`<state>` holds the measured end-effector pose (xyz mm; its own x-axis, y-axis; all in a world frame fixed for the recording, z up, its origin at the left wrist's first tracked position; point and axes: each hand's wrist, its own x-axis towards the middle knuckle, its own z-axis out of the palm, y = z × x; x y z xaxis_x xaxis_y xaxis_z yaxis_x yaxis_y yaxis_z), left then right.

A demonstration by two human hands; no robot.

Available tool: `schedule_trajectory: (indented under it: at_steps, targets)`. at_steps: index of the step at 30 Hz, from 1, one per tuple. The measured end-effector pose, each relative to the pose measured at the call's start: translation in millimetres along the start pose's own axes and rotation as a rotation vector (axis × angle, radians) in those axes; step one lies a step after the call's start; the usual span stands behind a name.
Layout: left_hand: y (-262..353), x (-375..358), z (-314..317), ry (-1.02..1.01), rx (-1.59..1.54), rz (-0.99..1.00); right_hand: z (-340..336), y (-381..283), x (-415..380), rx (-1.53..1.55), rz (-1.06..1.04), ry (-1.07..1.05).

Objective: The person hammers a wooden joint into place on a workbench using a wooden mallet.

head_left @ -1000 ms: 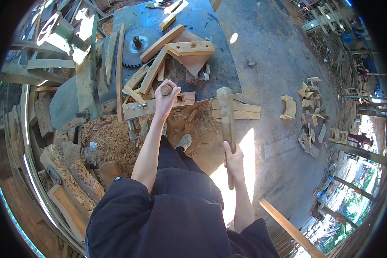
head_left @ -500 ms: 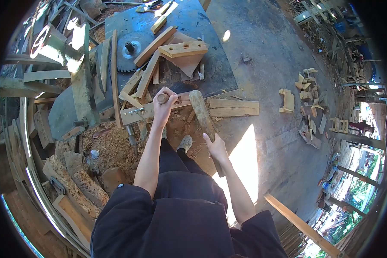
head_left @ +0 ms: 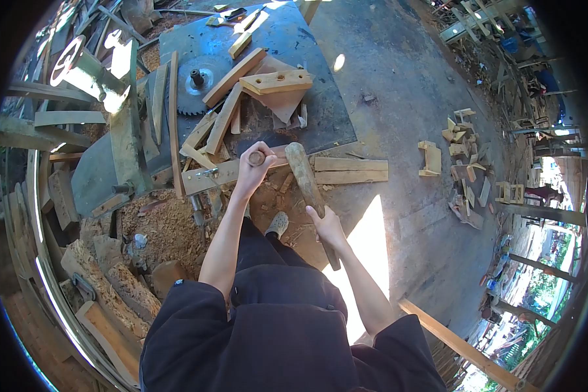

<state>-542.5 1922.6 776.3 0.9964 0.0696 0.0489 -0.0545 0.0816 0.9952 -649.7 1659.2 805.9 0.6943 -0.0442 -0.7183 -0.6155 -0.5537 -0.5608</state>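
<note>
My left hand point(head_left: 254, 168) is closed round an upright round wooden handle point(head_left: 257, 158), whose lower end is hidden beneath the fist. Under it lies a long wooden board point(head_left: 227, 172), with a metal clamp or bolt point(head_left: 207, 173) near its left end. A thick wooden club point(head_left: 305, 178) slants across the board's right part, its lower portion gripped by my right hand point(head_left: 328, 225). The club's rounded head is a little to the right of the handle.
Beyond my hands a circular saw blade point(head_left: 196, 79) shows on the metal table point(head_left: 170, 42), near loose pieces and a drilled block point(head_left: 276, 81). Two planks point(head_left: 351, 170) lie right of the club. Wood pieces point(head_left: 462, 147) are heaped on the floor at right. Sawdust point(head_left: 165, 225) lies below left.
My left hand and the handle have shifted slightly right and down in the view. The club remains in my right hand, almost where it was. The whole scene has shifted slightly left.
</note>
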Motion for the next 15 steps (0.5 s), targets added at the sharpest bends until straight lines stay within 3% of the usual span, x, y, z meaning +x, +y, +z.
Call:
schedule_trajectory:
  at_steps: [10, 15]
  targets:
    - [-1.8, 8.0, -2.4, 0.007, 0.053, -0.022, -2.8, 3.1, 0.9, -0.011, 0.0, -0.001]
    - [1.4, 9.7, -2.3, 0.102, -0.018, -0.009, 3.6, 7.4, 2.5, 0.05, -0.022, 0.015]
